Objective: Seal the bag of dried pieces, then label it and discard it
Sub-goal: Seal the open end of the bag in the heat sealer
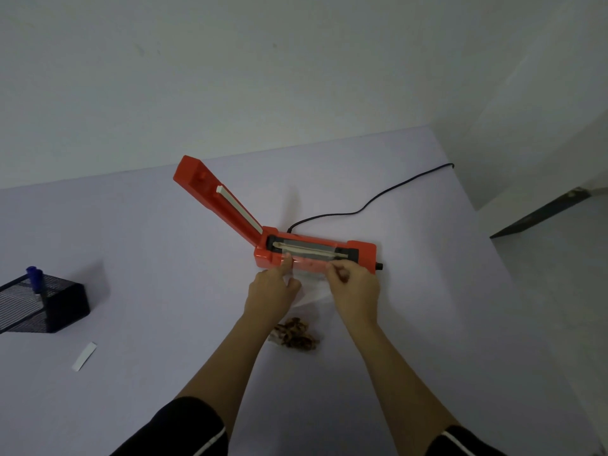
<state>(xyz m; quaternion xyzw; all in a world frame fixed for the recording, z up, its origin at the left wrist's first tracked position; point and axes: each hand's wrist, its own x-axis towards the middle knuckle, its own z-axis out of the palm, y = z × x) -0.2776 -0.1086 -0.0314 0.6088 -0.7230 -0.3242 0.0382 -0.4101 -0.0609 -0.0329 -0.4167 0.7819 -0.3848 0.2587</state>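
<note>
Left hand (273, 287) and right hand (355, 287) each pinch the clear bag (309, 297) by its mouth over the red sealer (316, 255), lid (214, 195) raised clear, dried pieces (297, 337) bunched between the forearms, white label (84, 356) and mesh holder (49, 307) with blue marker (34, 278) well off left.

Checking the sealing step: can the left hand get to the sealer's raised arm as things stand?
Probably yes: nothing lies between the left hand and the raised sealer arm up to its left, but it must first release the bag it holds.
</note>
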